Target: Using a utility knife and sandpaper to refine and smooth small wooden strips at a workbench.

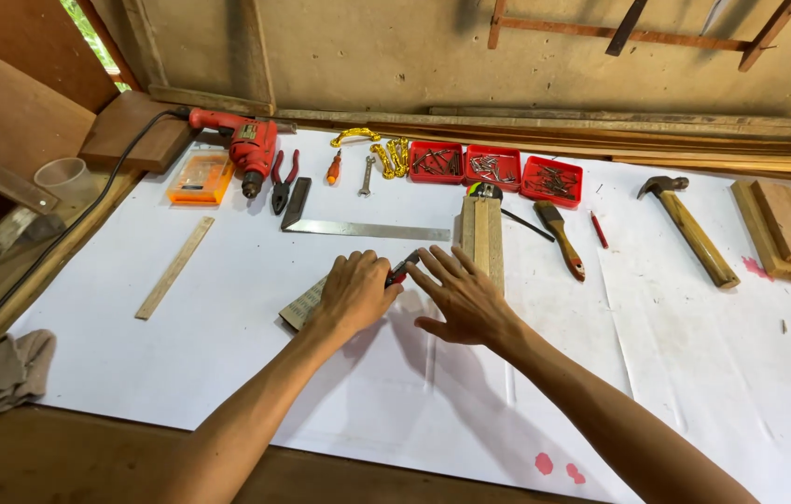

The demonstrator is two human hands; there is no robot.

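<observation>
My left hand [353,295] lies curled over a flat, patterned grey block [300,306] on the white paper, and a small red-and-black tool [402,269] pokes out from under its fingers. My right hand [463,294] rests flat next to it, fingers spread, fingertips close to that tool and to the lower end of a long wooden block [482,238]. What the left hand grips is partly hidden.
A steel square [358,228], pliers [282,182], red drill [246,142], orange bit case [200,177], three red trays of nails [494,167], a chisel [563,241], a red pencil [598,229], a hammer [689,229] and a wooden ruler [174,267] lie about. Wood blocks [783,231] sit right; a rag [11,371] left.
</observation>
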